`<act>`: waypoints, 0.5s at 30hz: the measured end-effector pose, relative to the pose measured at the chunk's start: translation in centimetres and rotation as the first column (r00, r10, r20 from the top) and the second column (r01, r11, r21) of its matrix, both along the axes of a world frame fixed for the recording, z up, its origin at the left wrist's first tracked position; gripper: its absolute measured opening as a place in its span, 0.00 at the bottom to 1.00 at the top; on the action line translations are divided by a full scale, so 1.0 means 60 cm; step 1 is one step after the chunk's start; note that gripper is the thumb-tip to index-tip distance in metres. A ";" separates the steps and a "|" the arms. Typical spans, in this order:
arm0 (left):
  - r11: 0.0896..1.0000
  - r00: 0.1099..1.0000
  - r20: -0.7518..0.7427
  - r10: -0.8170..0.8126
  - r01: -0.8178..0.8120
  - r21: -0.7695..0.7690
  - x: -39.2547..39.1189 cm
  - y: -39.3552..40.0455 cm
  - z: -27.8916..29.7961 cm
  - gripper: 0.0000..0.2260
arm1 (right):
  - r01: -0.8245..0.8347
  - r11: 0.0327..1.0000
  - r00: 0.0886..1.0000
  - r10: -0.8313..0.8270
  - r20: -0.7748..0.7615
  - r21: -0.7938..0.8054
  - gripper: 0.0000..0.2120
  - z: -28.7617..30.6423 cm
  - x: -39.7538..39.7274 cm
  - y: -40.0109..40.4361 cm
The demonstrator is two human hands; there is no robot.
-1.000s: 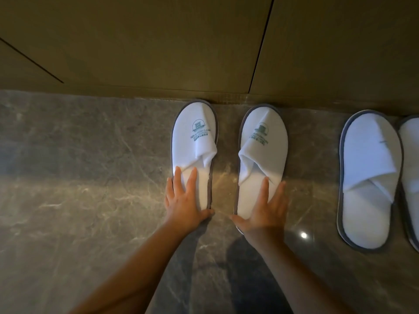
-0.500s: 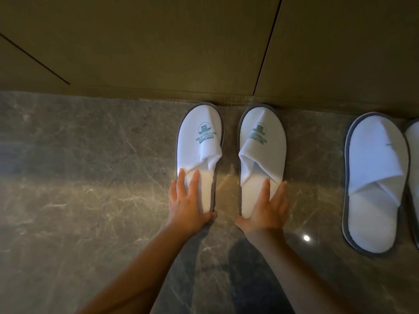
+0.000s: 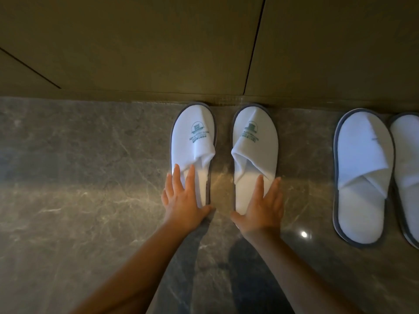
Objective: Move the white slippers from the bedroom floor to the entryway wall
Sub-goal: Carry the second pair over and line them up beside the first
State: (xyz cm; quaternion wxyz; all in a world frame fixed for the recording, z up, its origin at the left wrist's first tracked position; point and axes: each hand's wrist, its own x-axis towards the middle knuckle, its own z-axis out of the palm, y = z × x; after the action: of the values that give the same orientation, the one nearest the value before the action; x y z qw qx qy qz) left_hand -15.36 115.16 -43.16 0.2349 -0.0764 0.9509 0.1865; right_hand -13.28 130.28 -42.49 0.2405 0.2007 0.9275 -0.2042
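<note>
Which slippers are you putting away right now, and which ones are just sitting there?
In the job: left slipper under the left hand; right slipper under the right hand; wall.

Just sitting there: the other slippers to the right.

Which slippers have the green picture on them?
The two slippers under the hands: left slipper and right slipper. The pair at the right shows no green picture.

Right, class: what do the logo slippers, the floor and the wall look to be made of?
Logo slippers: apparently soft white terry-like cloth, matte, the uppers creased and folded, with grey edging and a green printed logo. Floor: seemingly polished grey-brown marble or marble-look tile, with pale veins and a bright reflected light spot. Wall: smooth matte olive-brown panels with thin dark seams; wood laminate or painted board, hard to tell.
</note>
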 end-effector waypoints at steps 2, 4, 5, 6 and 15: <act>1.000 0.998 -0.054 -0.024 0.025 0.013 -0.007 0.018 0.013 0.43 | 0.009 1.000 0.998 -0.009 -0.064 0.001 0.49 0.010 0.003 0.012; 0.996 0.989 -0.126 -0.072 0.079 0.048 -0.011 0.048 0.026 0.39 | 0.048 0.999 0.990 -0.050 -0.135 -0.020 0.45 0.020 0.008 0.035; 0.991 0.982 -0.161 -0.098 0.111 0.071 -0.013 0.068 0.031 0.37 | 0.078 0.997 0.982 -0.082 -0.172 -0.029 0.43 0.024 0.010 0.052; 0.985 0.975 -0.181 -0.133 0.151 0.089 -0.015 0.090 0.035 0.36 | 0.114 0.993 0.972 -0.118 -0.206 -0.029 0.42 0.027 0.012 0.071; 0.879 0.879 -0.018 -0.476 0.476 -0.028 0.011 0.207 0.002 0.39 | 0.427 0.900 0.877 -0.389 -0.283 0.086 0.44 0.018 0.058 0.269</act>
State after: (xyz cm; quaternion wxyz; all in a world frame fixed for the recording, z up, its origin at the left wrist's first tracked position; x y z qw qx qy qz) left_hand -14.73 127.60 -43.04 0.2608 0.1591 0.9454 0.1133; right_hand -9.78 146.40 -41.43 0.0534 0.3809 0.8997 -0.2063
